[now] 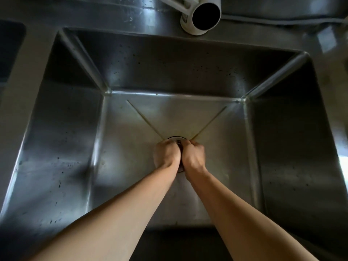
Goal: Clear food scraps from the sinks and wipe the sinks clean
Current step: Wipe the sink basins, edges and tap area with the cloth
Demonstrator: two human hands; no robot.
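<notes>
With both hands down at the drain, I am working the strainer out of the sink floor.

The drain strainer sits directly under and between my two hands, at the low middle of the sink, so neither hand is nearer; what shows of it is a round rim peeking out just beyond my knuckles. My left hand is curled over its left side and my right hand over its right side, fingers bent down onto the rim, the two hands almost touching. Whether the fingers actually hook under the rim I cannot tell. Both forearms reach straight down and inward from my near side. I judge a straight upward lift comes next. Dark specks dot the sink walls beyond my hands; a white faucet hangs above the far edge.
</notes>
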